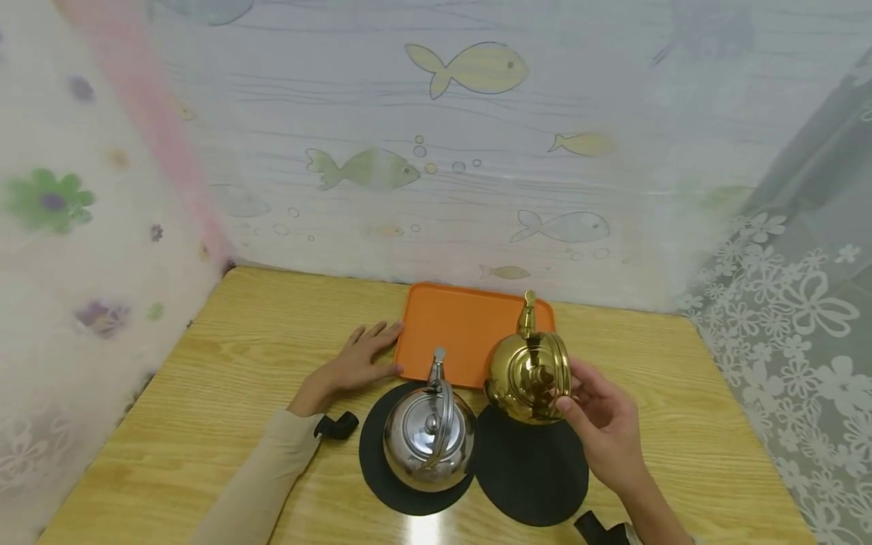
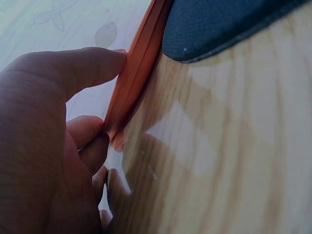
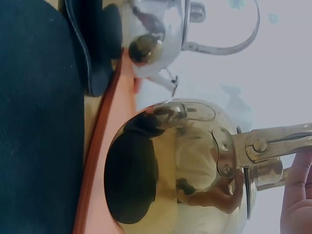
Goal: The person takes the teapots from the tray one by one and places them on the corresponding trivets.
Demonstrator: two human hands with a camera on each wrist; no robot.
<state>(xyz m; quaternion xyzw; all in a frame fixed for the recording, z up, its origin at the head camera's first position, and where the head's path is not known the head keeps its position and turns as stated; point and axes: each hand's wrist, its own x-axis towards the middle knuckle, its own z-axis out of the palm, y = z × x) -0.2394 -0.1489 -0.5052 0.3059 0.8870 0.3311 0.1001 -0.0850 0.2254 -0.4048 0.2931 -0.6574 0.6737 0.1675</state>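
Note:
My right hand grips the handle of a shiny gold kettle with thumb and fingers. The kettle is over the near right part of an orange tray and the far edge of a black round mat; whether its base touches anything is hidden. Its spout points to the back. My left hand touches the tray's left rim with spread fingers, the thumb at the near left corner. A silver kettle stands on another black round mat, its handle upright.
The wood-grain table carries everything. Behind it rises a pale wall covering printed with fish, close to the tray's far rim. At the right hangs a white flowered lace cloth.

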